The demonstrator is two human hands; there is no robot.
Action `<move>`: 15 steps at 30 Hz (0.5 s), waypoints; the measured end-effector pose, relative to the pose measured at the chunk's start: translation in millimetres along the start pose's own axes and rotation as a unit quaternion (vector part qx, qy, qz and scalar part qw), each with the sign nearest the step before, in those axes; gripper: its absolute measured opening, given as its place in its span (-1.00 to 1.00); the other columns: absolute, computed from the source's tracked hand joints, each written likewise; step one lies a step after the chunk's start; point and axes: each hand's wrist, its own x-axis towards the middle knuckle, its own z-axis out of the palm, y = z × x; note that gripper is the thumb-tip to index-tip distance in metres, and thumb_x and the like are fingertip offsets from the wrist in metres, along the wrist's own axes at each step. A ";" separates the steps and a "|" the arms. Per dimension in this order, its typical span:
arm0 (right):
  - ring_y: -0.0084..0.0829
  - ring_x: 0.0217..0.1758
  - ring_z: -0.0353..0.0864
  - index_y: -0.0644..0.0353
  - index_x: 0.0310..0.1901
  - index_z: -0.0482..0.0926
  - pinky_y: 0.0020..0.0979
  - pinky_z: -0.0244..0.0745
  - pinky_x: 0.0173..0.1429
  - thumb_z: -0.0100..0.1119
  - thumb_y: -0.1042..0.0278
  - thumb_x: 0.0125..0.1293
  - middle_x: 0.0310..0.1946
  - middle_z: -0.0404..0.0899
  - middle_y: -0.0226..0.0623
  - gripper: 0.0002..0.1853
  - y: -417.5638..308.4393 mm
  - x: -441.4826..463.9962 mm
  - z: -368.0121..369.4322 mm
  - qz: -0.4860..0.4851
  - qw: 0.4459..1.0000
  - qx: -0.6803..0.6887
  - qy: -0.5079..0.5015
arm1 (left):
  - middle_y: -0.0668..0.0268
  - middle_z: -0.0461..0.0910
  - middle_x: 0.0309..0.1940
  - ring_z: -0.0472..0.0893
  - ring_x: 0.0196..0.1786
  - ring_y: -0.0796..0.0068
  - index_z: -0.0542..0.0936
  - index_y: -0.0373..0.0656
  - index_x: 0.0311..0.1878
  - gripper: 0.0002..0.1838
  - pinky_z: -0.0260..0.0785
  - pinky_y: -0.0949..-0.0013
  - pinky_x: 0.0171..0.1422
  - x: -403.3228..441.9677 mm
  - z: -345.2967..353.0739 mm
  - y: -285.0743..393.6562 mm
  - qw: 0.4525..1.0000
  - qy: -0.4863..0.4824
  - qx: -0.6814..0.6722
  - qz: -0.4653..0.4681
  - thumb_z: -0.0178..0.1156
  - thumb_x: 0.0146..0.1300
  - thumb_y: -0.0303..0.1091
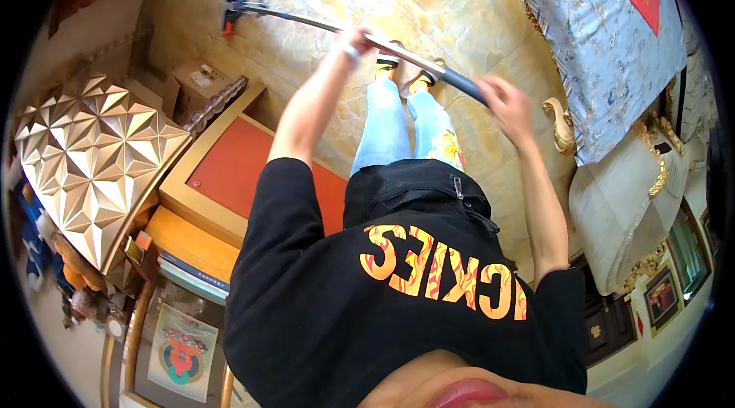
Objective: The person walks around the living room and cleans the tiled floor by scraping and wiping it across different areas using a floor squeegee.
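A long-handled mop (pixel 306 21) slants across the view, its narrow orange-and-black head (pixel 232 5) down on the floor at the upper left. My left hand (pixel 354 42) is closed around the middle of the pole, slightly blurred. Around the dark grip at the pole's upper end, my right hand (pixel 507 104) is closed too. Below the pole are my feet in dark shoes (pixel 388 53) with yellow parts, standing on the floor. Whether the mop head carries a cloth or a sponge I cannot make out.
Glossy marbled tiles (pixel 475 10) cover the floor. On my left stand a red-topped cabinet (pixel 230 167), a gold faceted panel (pixel 96 151) and a cardboard box (pixel 195 85). To my right are a table with a blue floral cloth (pixel 612 48) and a pale chair (pixel 620 213).
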 end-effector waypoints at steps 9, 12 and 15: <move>-0.21 -0.24 0.49 -0.09 -0.05 0.33 -0.20 0.37 -0.17 -0.23 0.15 0.21 -0.35 0.50 -0.17 -0.71 -104.1 87.6 141.5 -0.200 0.964 -0.121 -0.123 | 0.09 0.43 -0.31 0.55 -0.26 0.18 0.15 -0.37 -0.07 -0.68 0.51 0.20 -0.37 -120.0 -32.6 132.8 0.968 0.137 0.048 0.207 -0.17 0.24 -0.31; -0.23 -0.30 0.50 -0.13 0.00 0.32 -0.20 0.38 -0.23 -0.26 0.11 0.21 -0.38 0.51 -0.24 -0.67 -68.2 66.1 80.7 -0.135 0.969 -0.131 -0.160 | 0.16 0.48 -0.40 0.56 -0.33 0.29 0.36 -0.28 -0.18 -0.76 0.50 0.36 -0.33 -133.9 6.4 100.1 0.979 0.082 0.127 0.137 -0.01 0.16 -0.31; -0.34 -0.46 0.49 -0.14 -0.03 0.41 -0.33 0.36 -0.34 -0.21 0.13 0.19 -0.48 0.52 -0.24 -0.67 32.5 22.7 10.5 -0.130 0.987 -0.034 -0.092 | 0.31 0.51 -0.53 0.50 -0.54 0.53 0.52 -0.20 -0.36 -0.84 0.40 0.56 -0.44 -144.4 73.2 25.7 0.975 0.010 0.221 0.028 0.12 0.07 -0.31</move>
